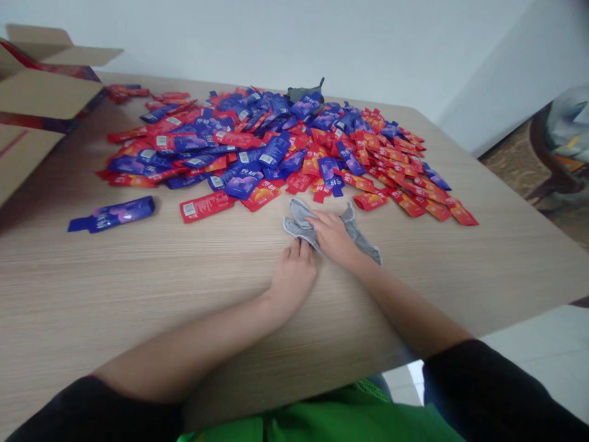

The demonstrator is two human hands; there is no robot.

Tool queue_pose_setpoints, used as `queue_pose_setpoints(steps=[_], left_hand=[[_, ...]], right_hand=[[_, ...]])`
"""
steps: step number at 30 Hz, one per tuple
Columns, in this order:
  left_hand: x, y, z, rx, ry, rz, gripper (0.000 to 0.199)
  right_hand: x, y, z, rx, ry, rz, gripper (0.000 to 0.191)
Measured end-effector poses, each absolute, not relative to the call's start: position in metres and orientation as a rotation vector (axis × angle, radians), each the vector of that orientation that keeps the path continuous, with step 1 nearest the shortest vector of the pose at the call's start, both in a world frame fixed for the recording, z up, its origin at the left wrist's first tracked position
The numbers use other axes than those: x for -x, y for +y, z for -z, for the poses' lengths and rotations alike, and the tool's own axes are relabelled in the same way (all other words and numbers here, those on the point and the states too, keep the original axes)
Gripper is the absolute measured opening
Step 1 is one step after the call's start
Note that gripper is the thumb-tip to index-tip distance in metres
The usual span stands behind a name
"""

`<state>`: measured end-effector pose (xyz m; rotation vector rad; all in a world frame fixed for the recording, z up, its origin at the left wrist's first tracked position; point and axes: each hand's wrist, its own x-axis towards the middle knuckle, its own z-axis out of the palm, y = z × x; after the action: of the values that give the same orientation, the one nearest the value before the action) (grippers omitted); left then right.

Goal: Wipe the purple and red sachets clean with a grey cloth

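A grey cloth [300, 213] with pale edges lies crumpled on the wooden table, in front of a heap of small packets. My right hand [335, 238] rests over its middle, with fingers closed on the fabric. The near left edge of the cloth is at the curled fingertips of my left hand [296, 267], which grip it; the thumb is hidden. Just beyond the cloth are red packets [370, 200] and blue packets [331, 172]. A single red packet [207, 207] lies left of the cloth.
Red and blue packets [239, 138] spread across the back of the table [138, 288]. A dark grey item [301, 94] sits behind them. One blue packet [115, 215] lies apart at left, near an open cardboard box [50, 92]. A white wall stands behind.
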<state>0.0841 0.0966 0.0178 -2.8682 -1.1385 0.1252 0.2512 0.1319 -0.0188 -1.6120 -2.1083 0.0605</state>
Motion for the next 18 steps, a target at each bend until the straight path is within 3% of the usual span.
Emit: queue_pose_setpoints(steps=[9, 14, 18], left_hand=[[-0.081, 0.099, -0.015, 2.894, -1.123, -0.095, 0.044], [-0.081, 0.100, -0.014, 2.900, -1.120, -0.073, 0.043], [-0.083, 0.099, -0.014, 2.895, -1.137, -0.081, 0.039]], right_hand=[[-0.335, 0.124, 0.025, 1.800, -1.808, 0.090, 0.038], [-0.295, 0.123, 0.001, 1.671, -1.699, 0.141, 0.038], [-0.249, 0.119, 0.003, 1.529, -2.071, -0.051, 0.044]])
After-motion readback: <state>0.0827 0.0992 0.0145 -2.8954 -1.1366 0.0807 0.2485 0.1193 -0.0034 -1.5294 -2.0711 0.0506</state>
